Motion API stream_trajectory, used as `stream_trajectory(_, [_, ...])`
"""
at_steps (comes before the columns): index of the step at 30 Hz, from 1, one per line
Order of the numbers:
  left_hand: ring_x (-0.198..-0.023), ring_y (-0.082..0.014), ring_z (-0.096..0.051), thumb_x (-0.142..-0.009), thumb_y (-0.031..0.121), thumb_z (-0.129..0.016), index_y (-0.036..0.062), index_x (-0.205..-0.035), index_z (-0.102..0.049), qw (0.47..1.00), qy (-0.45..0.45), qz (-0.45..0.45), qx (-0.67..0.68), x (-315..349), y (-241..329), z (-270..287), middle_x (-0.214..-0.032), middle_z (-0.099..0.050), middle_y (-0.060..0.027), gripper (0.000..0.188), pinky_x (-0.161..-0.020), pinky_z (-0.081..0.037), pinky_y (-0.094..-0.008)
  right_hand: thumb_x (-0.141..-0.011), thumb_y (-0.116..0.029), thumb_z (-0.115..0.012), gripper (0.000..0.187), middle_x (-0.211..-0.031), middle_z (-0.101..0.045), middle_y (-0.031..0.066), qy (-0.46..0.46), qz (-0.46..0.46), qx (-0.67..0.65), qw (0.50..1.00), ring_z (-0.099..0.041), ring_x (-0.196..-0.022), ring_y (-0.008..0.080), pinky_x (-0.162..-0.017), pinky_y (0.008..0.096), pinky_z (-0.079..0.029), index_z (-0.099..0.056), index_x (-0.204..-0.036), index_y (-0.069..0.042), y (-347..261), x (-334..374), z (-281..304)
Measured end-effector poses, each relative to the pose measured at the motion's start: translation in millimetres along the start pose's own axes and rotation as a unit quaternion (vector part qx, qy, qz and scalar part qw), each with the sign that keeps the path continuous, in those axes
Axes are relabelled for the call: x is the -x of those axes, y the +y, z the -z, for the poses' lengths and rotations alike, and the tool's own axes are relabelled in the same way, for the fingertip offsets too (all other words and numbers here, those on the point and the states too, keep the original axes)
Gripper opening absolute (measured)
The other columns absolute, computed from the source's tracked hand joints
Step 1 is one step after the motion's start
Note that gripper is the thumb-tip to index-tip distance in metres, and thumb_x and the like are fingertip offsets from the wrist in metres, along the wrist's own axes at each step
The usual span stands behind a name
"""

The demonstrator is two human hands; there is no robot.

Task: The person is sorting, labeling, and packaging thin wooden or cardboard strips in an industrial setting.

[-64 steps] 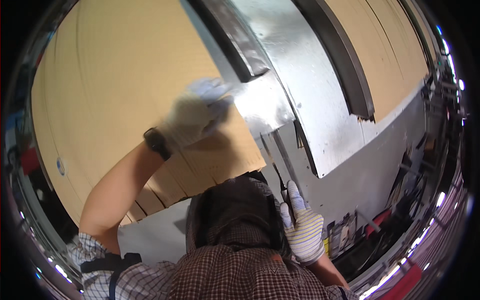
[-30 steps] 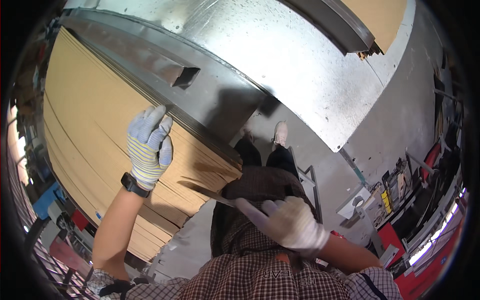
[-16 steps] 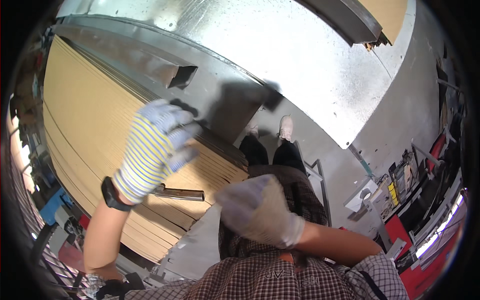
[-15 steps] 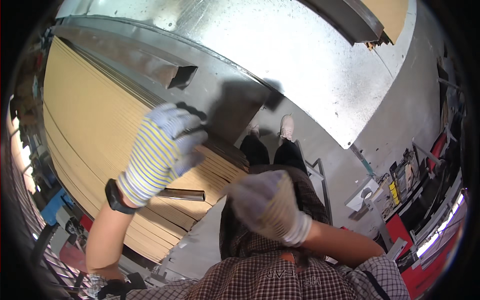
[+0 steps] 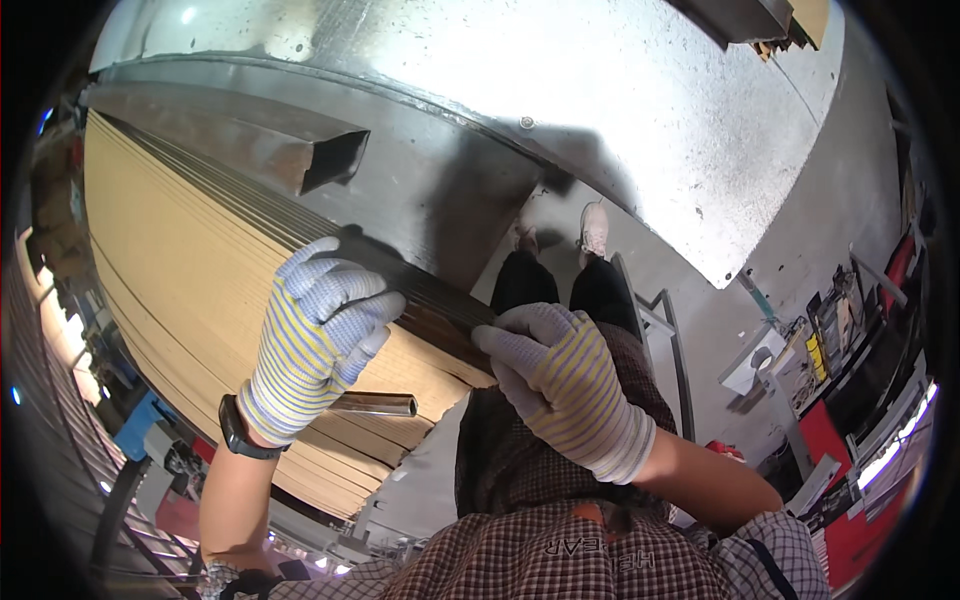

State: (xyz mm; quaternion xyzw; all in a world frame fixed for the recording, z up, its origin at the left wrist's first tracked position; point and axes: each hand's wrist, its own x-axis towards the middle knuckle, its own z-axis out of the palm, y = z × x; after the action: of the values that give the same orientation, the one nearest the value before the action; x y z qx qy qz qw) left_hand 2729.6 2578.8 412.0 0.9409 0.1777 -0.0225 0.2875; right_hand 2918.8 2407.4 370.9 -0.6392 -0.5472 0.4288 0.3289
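My left hand (image 5: 325,325), in a striped knit glove, curls its fingers at the dark edge of a stack of long tan-faced strips (image 5: 190,240). My right hand (image 5: 565,385), gloved alike, closes at the near right end of the same stack. Its fingertips meet a long dark strip (image 5: 440,325) on the stack's far side. Both palms and the exact grips are hidden by the fingers. A short metal tube (image 5: 375,404) lies on the tan strips, next to my left wrist.
Beyond the stack lies a long dark folded metal channel (image 5: 250,140) with an open end. A large shiny metal sheet (image 5: 560,110) spans the far side; another dark channel (image 5: 745,18) rests on it. At right stand a grey frame (image 5: 668,330) and a bench with tools (image 5: 815,350).
My right hand has moved forward from in front of my body to the end of the stack. My left hand stays near the stack's edge, fingers curled more. The view has shifted slightly.
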Motion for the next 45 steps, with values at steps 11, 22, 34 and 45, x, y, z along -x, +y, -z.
stream_trajectory(11, [-0.096,-0.0277,-0.062,-0.079,0.022,-0.068,0.0124,-0.084,-0.066,0.999,-0.019,0.017,-0.033,16,7,6,-0.097,-0.065,-0.0067,0.011,-0.103,-0.040,-0.0514,-0.080,-0.008,-0.069,0.025,-0.095,-0.062,0.0106,0.030,-0.017,-0.030,0.999,-0.061,-0.082,0.0286,-0.070,0.0389,-0.046,-0.065,-0.104,-0.005,11,-2,-8])
stream_trajectory(22, [-0.096,-0.0282,-0.061,-0.080,0.024,-0.066,0.0120,-0.089,-0.068,0.999,-0.022,0.023,-0.027,16,6,8,-0.096,-0.064,-0.0063,0.015,-0.102,-0.040,-0.0503,-0.078,-0.016,-0.073,0.024,-0.085,-0.064,0.0101,-0.012,-0.019,0.024,0.999,-0.063,-0.077,0.0267,-0.067,0.0388,-0.046,-0.066,-0.099,-0.007,-9,-9,0])
stream_trajectory(34, [-0.095,-0.0345,-0.061,-0.064,0.014,-0.066,0.0016,-0.098,-0.066,0.997,-0.079,0.018,0.001,-9,0,0,-0.097,-0.063,-0.0144,0.036,-0.090,-0.044,-0.0457,-0.088,-0.012,-0.065,0.020,-0.077,-0.065,0.0112,-0.112,-0.269,-0.248,0.924,-0.062,-0.066,0.0185,-0.063,0.0292,-0.050,-0.064,-0.105,0.000,5,13,20])
stream_trajectory(45, [-0.094,-0.0363,-0.059,-0.077,0.021,-0.061,0.0023,-0.100,-0.064,1.000,-0.009,-0.014,-0.024,-4,6,-7,-0.098,-0.063,-0.0150,0.030,-0.088,-0.045,-0.0454,-0.091,-0.033,-0.070,0.037,-0.090,-0.066,0.0028,-0.153,-0.390,-0.381,0.824,-0.060,-0.082,0.0070,-0.073,0.0242,-0.049,-0.067,-0.106,0.000,97,137,107])
